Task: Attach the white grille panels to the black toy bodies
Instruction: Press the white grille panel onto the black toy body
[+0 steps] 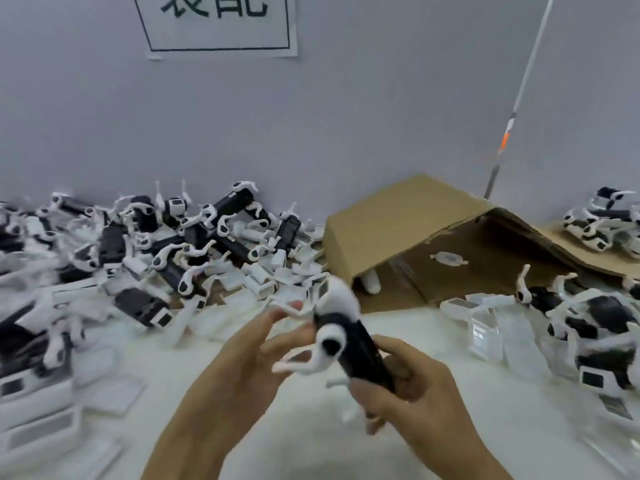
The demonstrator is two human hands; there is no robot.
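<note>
now both hands gripping black toy body, right hand, left hand

Setting: toy assembly workstation, small factory or workshop.

Table covered in white, heaped at left with many identical black-and-white toy bodies and loose white panels; finished-looking units piled at right. Opened cardboard box against plain grey wall; printed paper sign with Chinese characters taped above.

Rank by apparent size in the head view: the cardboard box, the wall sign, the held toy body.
1. cardboard box
2. wall sign, cut off at the top edge
3. held toy body, enlarged by nearness to the camera
</note>
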